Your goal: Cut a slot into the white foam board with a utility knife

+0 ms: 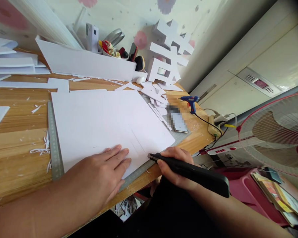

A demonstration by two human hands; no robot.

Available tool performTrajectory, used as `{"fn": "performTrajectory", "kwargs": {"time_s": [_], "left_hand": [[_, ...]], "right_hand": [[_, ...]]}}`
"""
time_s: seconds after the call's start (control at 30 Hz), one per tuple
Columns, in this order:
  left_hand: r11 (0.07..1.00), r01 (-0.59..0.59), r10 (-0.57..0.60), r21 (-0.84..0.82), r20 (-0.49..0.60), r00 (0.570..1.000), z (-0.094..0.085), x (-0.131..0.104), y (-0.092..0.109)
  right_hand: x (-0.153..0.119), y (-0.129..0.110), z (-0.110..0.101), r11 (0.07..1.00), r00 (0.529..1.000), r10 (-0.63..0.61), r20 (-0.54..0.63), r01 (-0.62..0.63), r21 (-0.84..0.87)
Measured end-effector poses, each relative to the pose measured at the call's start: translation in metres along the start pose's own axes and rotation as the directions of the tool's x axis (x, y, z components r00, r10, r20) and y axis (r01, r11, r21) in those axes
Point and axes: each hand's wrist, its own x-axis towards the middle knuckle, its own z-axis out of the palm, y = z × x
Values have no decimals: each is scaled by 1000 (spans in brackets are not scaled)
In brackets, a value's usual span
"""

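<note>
A large white foam board [106, 122] lies on a grey cutting mat [55, 145] on the wooden table. My left hand [103, 173] presses flat on the board's near edge, fingers spread. My right hand [175, 165] grips a black utility knife [191, 172]. Its tip touches the board's near right edge, beside my left fingertips. Faint cut lines run across the board above the knife tip.
White scraps and strips [157, 99] litter the table. A white 3D foam character [169, 54] stands at the back. A blue glue gun [190, 101], a phone [177, 120], a pen holder [114, 49], and a red fan [275, 132] sit to the right.
</note>
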Motion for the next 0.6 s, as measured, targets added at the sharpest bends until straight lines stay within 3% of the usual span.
{"fn": "performTrajectory", "kwargs": {"time_s": [0.1,0.27,0.37,0.47,0.6], "left_hand": [[1000,0,0,7,-5,1000,1,-1,2],[992,109,-110,-59,-13,994,4,-1,11],[986,154,-155,-63,-10,988,3,-2,14],[987,153,-153,-41,6,988,3,-5,15],[987,159,-160,-39,-38,986,4,-7,16]], "right_hand": [[-6,-4,-2,999,999,29,-32,-28,36],[11,-1,3,980,960,169,-225,-139,142],[42,5,16,972,970,158,-187,-119,204],[73,9,38,921,967,232,-105,-184,344],[89,12,67,882,964,266,-15,-237,407]]}}
